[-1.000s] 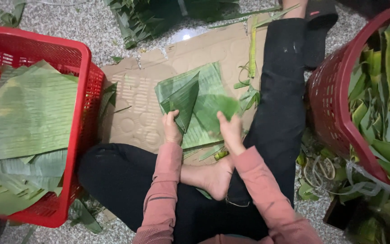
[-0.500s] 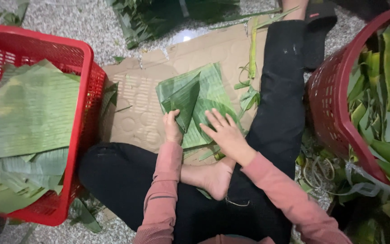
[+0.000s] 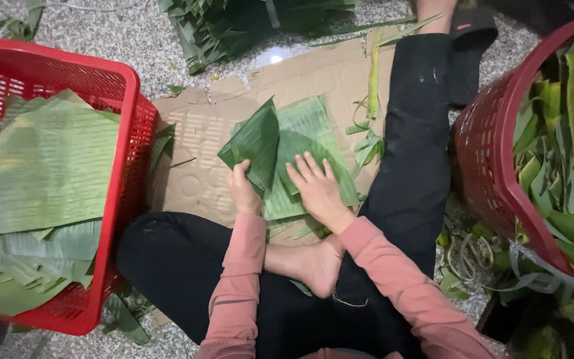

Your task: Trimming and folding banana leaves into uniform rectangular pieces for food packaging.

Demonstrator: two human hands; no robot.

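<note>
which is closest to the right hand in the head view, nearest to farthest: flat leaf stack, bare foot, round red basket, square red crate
1. flat leaf stack, under the right hand
2. bare foot, just below
3. round red basket, to the right
4. square red crate, far left

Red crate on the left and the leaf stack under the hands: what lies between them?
In the head view, bare brown cardboard fills the stretch between the red crate and the leaf stack; only a thin leaf sliver lies on it.

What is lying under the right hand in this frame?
The right hand lies flat on a stack of green leaves resting on cardboard. The leaf surface beneath the palm is hidden.
</note>
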